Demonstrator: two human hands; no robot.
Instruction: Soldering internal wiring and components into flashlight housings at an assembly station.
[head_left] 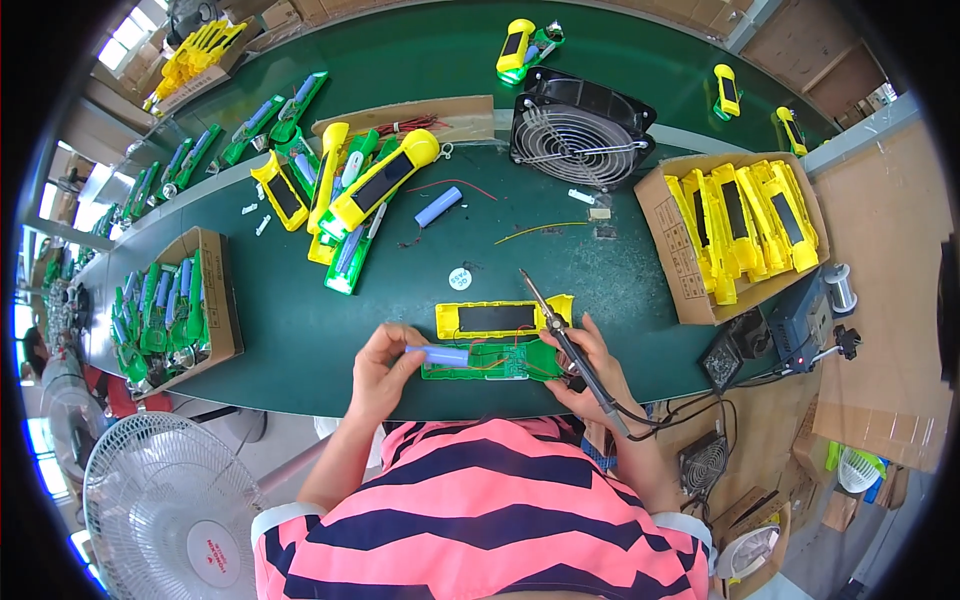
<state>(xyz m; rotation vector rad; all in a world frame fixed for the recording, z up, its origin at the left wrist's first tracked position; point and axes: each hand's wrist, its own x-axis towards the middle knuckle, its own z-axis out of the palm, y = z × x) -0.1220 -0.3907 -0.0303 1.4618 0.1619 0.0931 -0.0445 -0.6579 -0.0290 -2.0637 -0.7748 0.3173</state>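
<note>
A green plastic housing (455, 374) lies in front of me near the table's front edge, with a small circuit board (514, 362) and thin wires inside. My left hand (384, 366) is closed in a pinch on the left end of a blue cylindrical battery (443, 356), which lies in or over the housing's left part. My right hand (592, 368) is closed around a soldering iron (572, 352), its tip pointing up and left. Those right fingers also touch the housing's right end. Just beyond it sits a yellow cover (443, 321) with a dark panel.
Left stands a carton (222, 290) of green housings; right, a carton (672, 275) of yellow covers. Assembled yellow-green units (345, 205), a loose blue battery (438, 207) and a black fan (580, 130) lie farther back. A soldering station (800, 325) with cables is at right.
</note>
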